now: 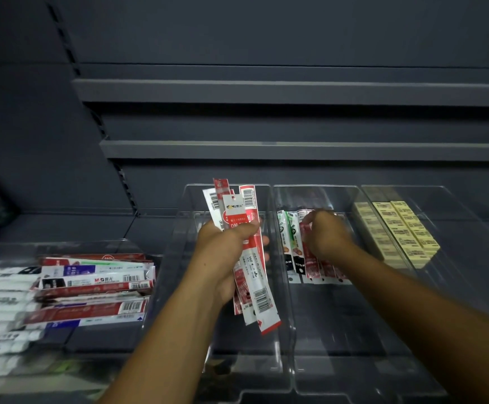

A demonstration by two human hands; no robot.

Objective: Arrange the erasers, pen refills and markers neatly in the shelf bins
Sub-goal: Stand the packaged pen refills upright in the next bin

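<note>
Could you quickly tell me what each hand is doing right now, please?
Left hand: grips a bundle of pen refill packs.
Right hand: pinches a red refill pack in the next bin.

Dim overall, and the dark shelves (295,91) lose detail in shadow. Faint glare on clear bins (291,316). Far-left packets (1,298) smeared by blur; straight lines bow at frame edges, centre fairly sharp.
</note>
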